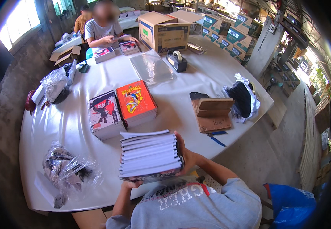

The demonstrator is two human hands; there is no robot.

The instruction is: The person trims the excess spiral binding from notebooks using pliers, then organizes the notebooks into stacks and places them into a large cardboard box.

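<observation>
A thick stack of spiral notebooks [150, 154] is held between my two hands at the table's near edge, its white page edges turned up toward me. My left hand [132, 184] grips the lower left of the stack, most of its fingers hidden beneath. Around the right side of the stack wraps my right hand [184, 152]. Just beyond stand two more piles on the table: notebooks with black-and-red figure covers [105, 112] on the left, and notebooks with orange covers [136, 102] beside them.
On the white-covered table [173, 118] lie clear plastic sleeves [152, 68], a tape dispenser [177, 61], a cardboard stand [214, 113], blue-handled pliers [217, 138] and crumpled plastic [68, 168]. Across it, a person [103, 32] handles notebooks next to an open carton [165, 32].
</observation>
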